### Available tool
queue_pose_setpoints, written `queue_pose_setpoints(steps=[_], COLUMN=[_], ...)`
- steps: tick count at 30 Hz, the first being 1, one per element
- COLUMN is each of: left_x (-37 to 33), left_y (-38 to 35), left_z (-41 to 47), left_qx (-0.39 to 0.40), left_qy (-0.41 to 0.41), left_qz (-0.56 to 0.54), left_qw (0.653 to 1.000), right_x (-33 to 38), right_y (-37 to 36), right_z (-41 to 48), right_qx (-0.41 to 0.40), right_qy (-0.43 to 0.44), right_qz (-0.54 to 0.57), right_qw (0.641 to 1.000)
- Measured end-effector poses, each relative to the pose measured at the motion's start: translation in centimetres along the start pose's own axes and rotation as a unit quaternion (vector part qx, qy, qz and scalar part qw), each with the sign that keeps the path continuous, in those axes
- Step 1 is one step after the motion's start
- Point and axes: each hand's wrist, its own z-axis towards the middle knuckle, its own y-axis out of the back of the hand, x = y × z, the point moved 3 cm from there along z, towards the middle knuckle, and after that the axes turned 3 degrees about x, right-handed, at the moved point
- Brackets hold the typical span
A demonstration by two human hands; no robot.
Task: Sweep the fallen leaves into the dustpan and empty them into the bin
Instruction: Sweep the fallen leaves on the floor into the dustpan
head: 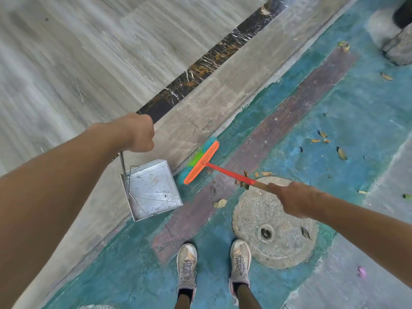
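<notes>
Two bare arms reach down over a painted floor [334, 121], worn teal and blue with a dull purple stripe running across it, bordered along its left edge by a grey concrete kerb [214, 94] and a dark marbled strip below a pale wall [78, 52]. Set into the floor near its lower middle is a round concrete cover [267, 241] with a small hole in it, and the person's two grey shoes [187, 266] stand just beside it. Next in size comes the metal dustpan [153, 190], a square steel box hanging on a thin upright rod; the left hand [138, 134] is closed in a fist around the top of that rod, and the pan sits over the kerb's edge, whether resting or lifted I cannot tell. Just to its right lies the broom [201, 162], with an orange head, blue and green bristles against the kerb, and a red-to-wood handle; the right hand [296, 199] has its fingers wrapped tight around the wooden end. Smallest are the fallen leaves [342, 153], dry and brown, scattered mostly toward the floor's right side, with one near the stripe by the cover and a few under the broom handle.
</notes>
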Motion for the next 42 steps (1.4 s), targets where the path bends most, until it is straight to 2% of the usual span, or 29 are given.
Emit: queue_pose_setpoints(steps=[6,10,14,17,23,27,42], left_x=[0.6,1.0,0.5,-0.5,-3.0,-5.9,-16.1], left_y=[0.3,0.2,1.3,2.7,4.2,4.4,6.9], left_z=[-0.1,0.2,0.4,0.6,0.6,0.5,3.1], left_qx=[-0.018,-0.024,-0.022,-0.016,-0.013,-0.023,-0.037], left_qy=[0.011,0.014,0.014,0.009,0.014,0.013,-0.029], left_qz=[-0.02,-0.005,0.018,0.037,0.063,0.053,0.028], left_qw=[1.0,1.0,0.999,0.999,0.998,0.998,0.998], right_x=[-8.1,-12.7,-15.9,-15.4,-8.8,-7.5,-28.5], right_y=[-0.3,0.1,0.1,0.1,-1.2,-1.5,0.4], right_z=[-4.7,-6.3,-8.7,-10.0,-6.4,-4.1,-9.3], right_qx=[0.013,0.002,-0.016,-0.005,0.022,0.038,0.004], right_qy=[-0.055,-0.111,-0.11,-0.08,0.009,0.015,-0.172], right_qz=[-0.1,-0.104,-0.124,-0.127,-0.172,-0.187,-0.158], right_qw=[0.993,0.988,0.986,0.989,0.985,0.981,0.972])
